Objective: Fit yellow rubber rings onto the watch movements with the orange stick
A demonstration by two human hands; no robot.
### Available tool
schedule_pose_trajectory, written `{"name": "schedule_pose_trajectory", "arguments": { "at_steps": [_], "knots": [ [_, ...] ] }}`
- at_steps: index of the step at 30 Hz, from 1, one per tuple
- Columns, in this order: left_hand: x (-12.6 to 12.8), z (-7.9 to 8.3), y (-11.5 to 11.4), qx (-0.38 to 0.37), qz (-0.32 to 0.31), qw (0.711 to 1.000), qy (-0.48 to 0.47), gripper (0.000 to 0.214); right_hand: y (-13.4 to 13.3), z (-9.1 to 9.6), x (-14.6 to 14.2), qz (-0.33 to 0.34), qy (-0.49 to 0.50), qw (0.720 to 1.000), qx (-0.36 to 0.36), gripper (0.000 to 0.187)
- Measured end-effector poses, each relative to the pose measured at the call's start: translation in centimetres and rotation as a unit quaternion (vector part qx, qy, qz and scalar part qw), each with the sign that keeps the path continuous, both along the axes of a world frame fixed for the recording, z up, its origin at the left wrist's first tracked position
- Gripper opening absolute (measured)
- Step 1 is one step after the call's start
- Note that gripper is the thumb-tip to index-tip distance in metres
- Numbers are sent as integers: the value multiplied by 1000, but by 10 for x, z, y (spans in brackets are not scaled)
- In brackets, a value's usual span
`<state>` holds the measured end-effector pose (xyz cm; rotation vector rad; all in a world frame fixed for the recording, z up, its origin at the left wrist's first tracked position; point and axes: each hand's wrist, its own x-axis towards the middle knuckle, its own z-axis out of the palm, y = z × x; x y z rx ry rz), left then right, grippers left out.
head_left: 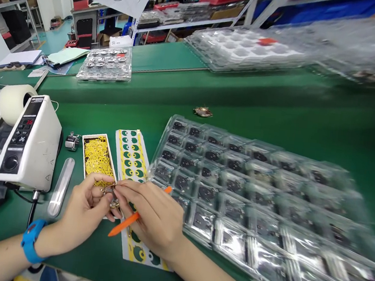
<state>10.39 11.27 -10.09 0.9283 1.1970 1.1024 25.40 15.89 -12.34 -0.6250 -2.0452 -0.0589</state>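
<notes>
My left hand (86,208) and my right hand (152,217) meet over the green table near its front edge. Both pinch a small round metal part (111,193) between their fingertips. An orange tool (128,221) lies across my right palm, held under the fingers. The hands hover over a sheet of green and yellow stickers (132,155) and the near end of a small box of yellow rings (98,155). A blue band (31,240) sits on my left wrist.
A large clear blister tray (268,202) with several dark parts fills the right. A white tape dispenser (16,140) stands at the left with a tally counter (72,141) beside it. One loose part (203,111) lies further back. More trays (105,64) sit behind.
</notes>
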Motion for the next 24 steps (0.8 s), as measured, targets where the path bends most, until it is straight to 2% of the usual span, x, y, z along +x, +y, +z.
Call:
{"name": "schedule_pose_trajectory", "arguments": {
  "at_steps": [7, 11, 19, 24],
  "knots": [
    [1, -1, -1, -8, 8, 1000, 16, 32, 4, 2, 2, 11, -38, 999, 36, 16],
    [0, -4, -3, 13, 4, 999, 45, 26, 3, 1, 2, 14, -46, 998, 45, 16],
    [3, -6, -5, 35, 10, 997, 61, 23, -2, 0, -3, -18, -28, 998, 57, 9],
    [3, -7, -7, 47, 13, 996, 71, 18, -4, 2, -4, -23, -12, 1000, 9, 9]
  ]
}}
